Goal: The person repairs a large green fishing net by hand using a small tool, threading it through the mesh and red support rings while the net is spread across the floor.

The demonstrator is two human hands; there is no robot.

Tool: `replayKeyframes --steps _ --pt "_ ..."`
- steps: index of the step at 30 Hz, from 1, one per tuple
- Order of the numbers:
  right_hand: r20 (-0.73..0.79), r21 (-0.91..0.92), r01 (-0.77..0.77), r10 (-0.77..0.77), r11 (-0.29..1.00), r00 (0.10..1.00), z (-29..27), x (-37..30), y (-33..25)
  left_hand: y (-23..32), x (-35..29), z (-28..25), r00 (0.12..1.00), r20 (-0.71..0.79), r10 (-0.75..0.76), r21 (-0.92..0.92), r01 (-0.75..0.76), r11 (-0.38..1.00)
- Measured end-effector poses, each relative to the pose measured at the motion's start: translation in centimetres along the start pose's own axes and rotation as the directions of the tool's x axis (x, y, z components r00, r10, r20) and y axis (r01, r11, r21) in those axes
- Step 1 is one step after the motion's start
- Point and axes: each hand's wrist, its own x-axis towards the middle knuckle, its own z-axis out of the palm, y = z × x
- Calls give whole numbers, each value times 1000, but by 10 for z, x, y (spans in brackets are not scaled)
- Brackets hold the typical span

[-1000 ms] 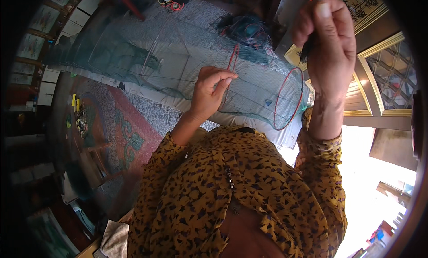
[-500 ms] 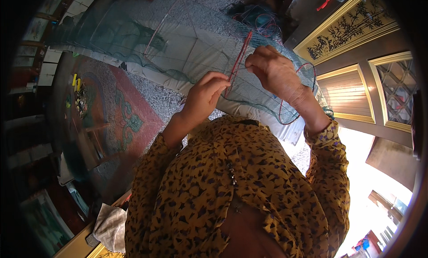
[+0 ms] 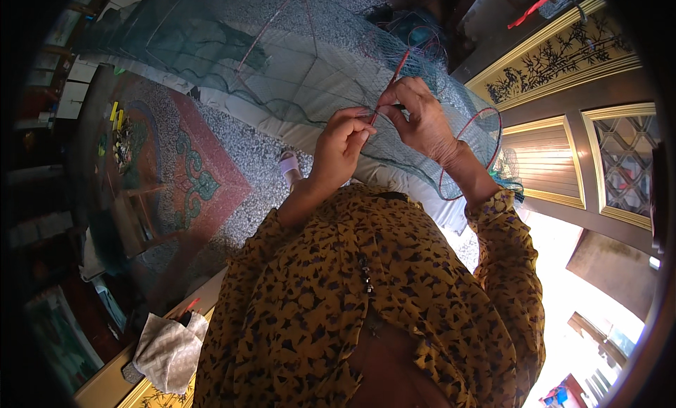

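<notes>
In the head view, two bare hands met over one long teal net (image 3: 211,63), which lay under the fingers and stretched away from them to the far left. The left hand (image 3: 338,151) had its thumb and forefinger pinched on the lower end of one red hoop (image 3: 398,73), seen nearly edge-on, so that it rose as a thin slanting line from those fingertips. The right hand (image 3: 422,122) was bent in close from the other side, its thumb and forefinger right beside the hoop; whether the tips gripped hoop, mesh or thread was too small to tell.

A second red hoop (image 3: 486,110), wider to the eye, stood in the mesh to the right of the right fingers, near the wrist. One white sheet (image 3: 419,187) lay beneath the net, showing on the body side of the fingers. One foot in a pale sandal (image 3: 288,165) showed to the left of the left fingers, lower down. Well apart from the fingers, two yellow pieces (image 3: 114,110) lay to the far left, and three gilt-framed panels (image 3: 539,161) stood to the right. One red strip (image 3: 534,8) hung beyond the right fingers, farther right.
</notes>
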Motion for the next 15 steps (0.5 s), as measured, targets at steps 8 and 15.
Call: replayKeyframes --steps 8,15 --pt "111 -200 140 -120 970 987 11 4 -16 0 -12 10 997 -26 -71 -190 65 980" --pt "293 -536 259 -110 804 950 13 16 -42 1 -24 13 976 -91 -198 -361 153 920"
